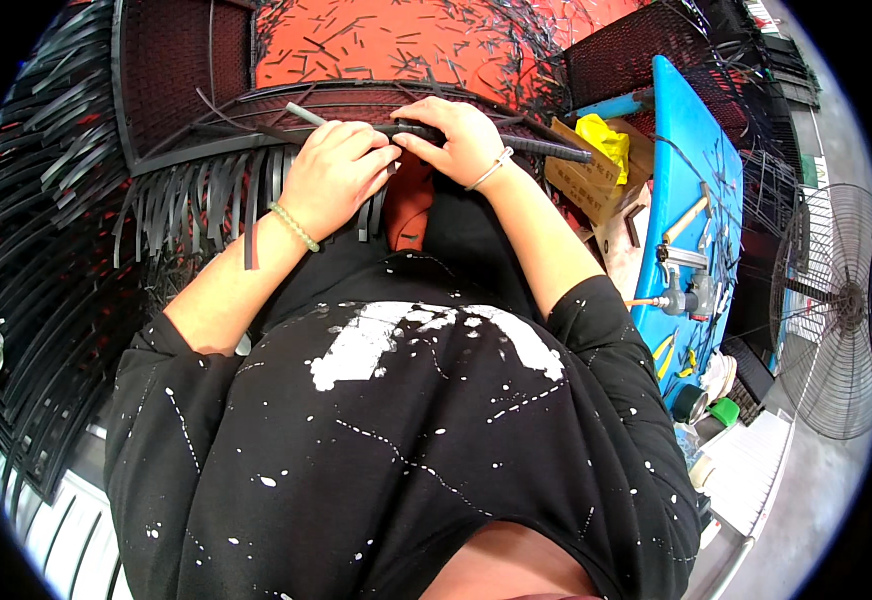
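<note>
A dark woven panel with a black frame (pixel 181 157) lies across in front of me. Along its near side runs a black bar wrapped in strip (pixel 553 149), its end sticking out to the right. My right hand (pixel 464 142) curls its thumb and fingers round this bar. Close beside it, my left hand (pixel 334 172) is closed, fingertips pinched together by the bar; what they pinch is hidden. A loose black strip (pixel 224 114) and a pale grey rod end (pixel 304 113) show just beyond the left hand. Several flat black strips (pixel 252 205) dangle below the frame.
Cut black pieces litter a red surface (pixel 396 40) ahead. Bundles of black strips (pixel 46 200) crowd the left. At right stand a cardboard box (pixel 576 180) with a yellow bag (pixel 606 145), a blue table (pixel 678 190) bearing a hammer (pixel 686 220) and an air tool (pixel 686 297), and a fan (pixel 841 300).
</note>
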